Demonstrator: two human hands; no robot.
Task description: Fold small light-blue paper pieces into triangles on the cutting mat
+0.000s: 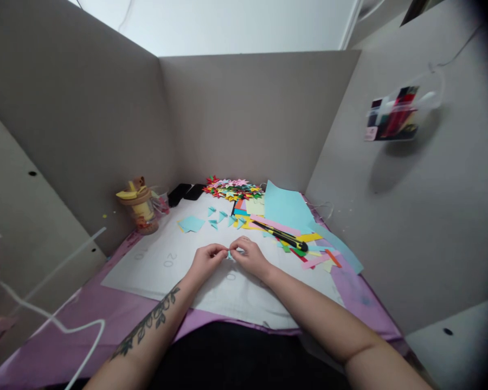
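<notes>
My left hand (209, 258) and my right hand (249, 254) meet over the white sheet, fingertips pinched together. Between them is a small light-blue paper piece (229, 255), mostly hidden by the fingers, so its shape is unclear. Just beyond the hands lie several small folded light-blue paper pieces (222, 216). To their left is a little stack of light-blue paper squares (192, 223). A black and yellow utility knife (282, 236) rests on coloured paper strips to the right of my right hand.
A heap of multicoloured folded paper stars (231, 188) sits at the back. Large light-blue sheets (287, 206) and paper strips (317, 260) cover the right side. A cup (141, 208) and two dark phone-like slabs (179, 194) stand back left. Grey panels (256, 108) enclose the table.
</notes>
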